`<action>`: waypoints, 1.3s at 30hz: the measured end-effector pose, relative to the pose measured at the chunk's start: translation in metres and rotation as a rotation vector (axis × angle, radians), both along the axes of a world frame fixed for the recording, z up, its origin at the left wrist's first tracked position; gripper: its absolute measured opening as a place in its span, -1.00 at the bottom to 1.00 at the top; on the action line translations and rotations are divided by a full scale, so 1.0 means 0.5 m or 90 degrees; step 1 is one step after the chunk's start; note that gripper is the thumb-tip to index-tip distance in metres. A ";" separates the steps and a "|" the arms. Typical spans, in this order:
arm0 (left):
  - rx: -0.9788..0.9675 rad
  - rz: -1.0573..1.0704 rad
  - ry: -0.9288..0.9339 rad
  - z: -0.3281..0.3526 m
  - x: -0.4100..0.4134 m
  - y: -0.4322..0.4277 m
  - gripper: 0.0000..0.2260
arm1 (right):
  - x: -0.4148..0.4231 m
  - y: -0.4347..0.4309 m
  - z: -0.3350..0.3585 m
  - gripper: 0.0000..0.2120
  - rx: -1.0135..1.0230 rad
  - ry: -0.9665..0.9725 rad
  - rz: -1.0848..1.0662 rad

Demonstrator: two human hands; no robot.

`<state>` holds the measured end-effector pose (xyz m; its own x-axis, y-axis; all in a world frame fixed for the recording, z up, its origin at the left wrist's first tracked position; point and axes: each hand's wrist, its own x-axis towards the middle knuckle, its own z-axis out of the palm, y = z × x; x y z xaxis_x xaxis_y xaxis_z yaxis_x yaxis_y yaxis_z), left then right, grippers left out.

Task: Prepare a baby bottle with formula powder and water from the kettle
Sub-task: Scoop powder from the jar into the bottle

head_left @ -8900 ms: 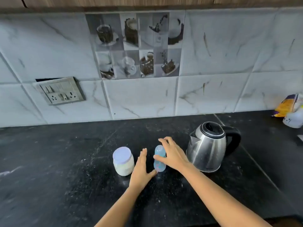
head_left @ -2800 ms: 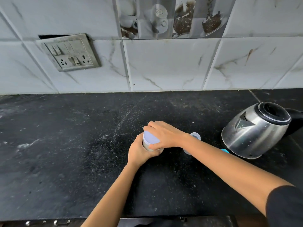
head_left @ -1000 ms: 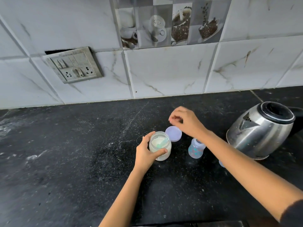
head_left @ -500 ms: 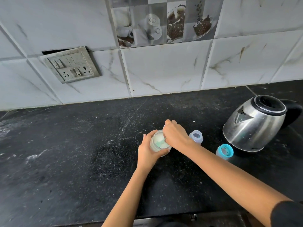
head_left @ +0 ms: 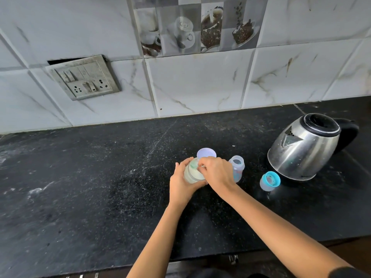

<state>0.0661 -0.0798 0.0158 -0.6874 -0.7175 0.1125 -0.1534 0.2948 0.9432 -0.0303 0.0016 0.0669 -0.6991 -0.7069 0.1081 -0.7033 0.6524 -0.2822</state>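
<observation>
My left hand [head_left: 180, 183] grips the open jar of white formula powder [head_left: 192, 174] on the black counter. My right hand [head_left: 216, 172] is over the jar's mouth, its fingertips reaching inside where a pale green scoop [head_left: 194, 163] shows. The jar's lilac lid [head_left: 206, 153] lies just behind the jar. The small open baby bottle [head_left: 236, 167] stands upright right of my right hand. Its blue-ringed cap [head_left: 270, 180] sits further right. The steel kettle [head_left: 305, 147] with a black handle stands at the right.
The black stone counter [head_left: 100, 187] runs across the view, with its front edge near the bottom. A tiled wall stands behind, with a switch and socket plate [head_left: 84, 77] at the left.
Over the last second my right hand set the lilac lid down behind the jar and came to the jar's mouth. My left hand kept its hold on the jar.
</observation>
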 end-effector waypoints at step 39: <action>-0.058 -0.020 -0.013 -0.003 -0.002 0.003 -0.39 | -0.030 0.072 -0.013 -0.92 -0.370 -0.525 -0.187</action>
